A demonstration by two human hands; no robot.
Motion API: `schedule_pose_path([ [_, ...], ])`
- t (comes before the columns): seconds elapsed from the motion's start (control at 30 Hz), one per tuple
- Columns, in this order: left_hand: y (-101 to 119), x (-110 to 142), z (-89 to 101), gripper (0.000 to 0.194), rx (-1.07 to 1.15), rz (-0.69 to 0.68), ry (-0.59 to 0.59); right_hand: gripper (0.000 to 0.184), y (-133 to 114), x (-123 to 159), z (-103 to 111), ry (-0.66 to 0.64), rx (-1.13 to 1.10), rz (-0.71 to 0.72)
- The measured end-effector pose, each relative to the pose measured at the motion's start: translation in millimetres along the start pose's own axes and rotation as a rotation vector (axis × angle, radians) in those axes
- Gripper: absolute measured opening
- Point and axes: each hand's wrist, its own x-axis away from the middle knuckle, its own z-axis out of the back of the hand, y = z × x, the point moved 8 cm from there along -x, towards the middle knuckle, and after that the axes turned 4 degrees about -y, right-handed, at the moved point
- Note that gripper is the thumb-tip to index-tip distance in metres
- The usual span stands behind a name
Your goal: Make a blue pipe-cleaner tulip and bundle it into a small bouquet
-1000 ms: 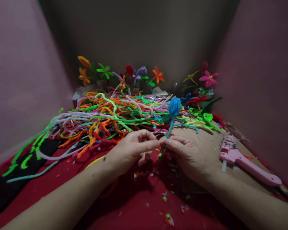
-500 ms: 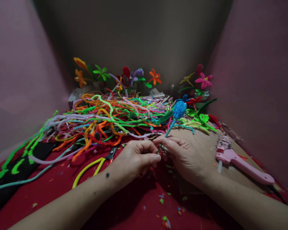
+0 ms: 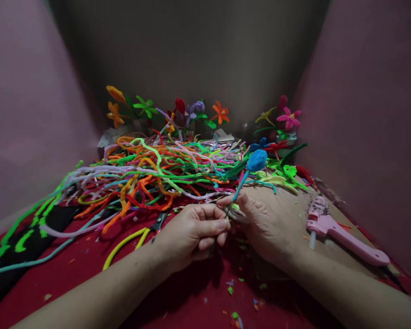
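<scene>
Blue flower's stem (image 3: 240,185) disappears into the left hand (image 3: 201,229).

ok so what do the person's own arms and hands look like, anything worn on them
Both the left hand and the right hand are bare, with no gloves. No sleeves, watch or bracelet show on the forearms. A small dark spot marks the left wrist. Some fingers are partly hidden, so rings can't be ruled out.
</scene>
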Motion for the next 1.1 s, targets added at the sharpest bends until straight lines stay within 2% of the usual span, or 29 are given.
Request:
schedule_pose_path([
  [0.17,2.1,1.2,1.4,0.013,0.006,-0.014,-0.013,0.017,-3.2,0.6,1.4,0.002,0.057,-0.009],
  [0.43,2.1,1.4,0.3,0.012,-0.024,0.009,-0.045,0.017,-9.4,3.1,8.0,0.065,0.114,0.028],
  [0.7,3.6,1.2,0.8,0.012,-0.019,0.014,-0.041,0.020,-9.3,5.9,-3.2,-0.033,-0.001,-0.005],
  [0.87,4.8,-0.2,2.2,0.012,-0.061,0.000,-0.026,0.019,-13.1,5.2,0.8,0.049,0.129,-0.005],
  [1.1,7.4,-1.2,8.5,0.017,-0.177,-0.038,0.054,0.021,-18.9,3.4,0.9,0.083,0.244,0.005],
])
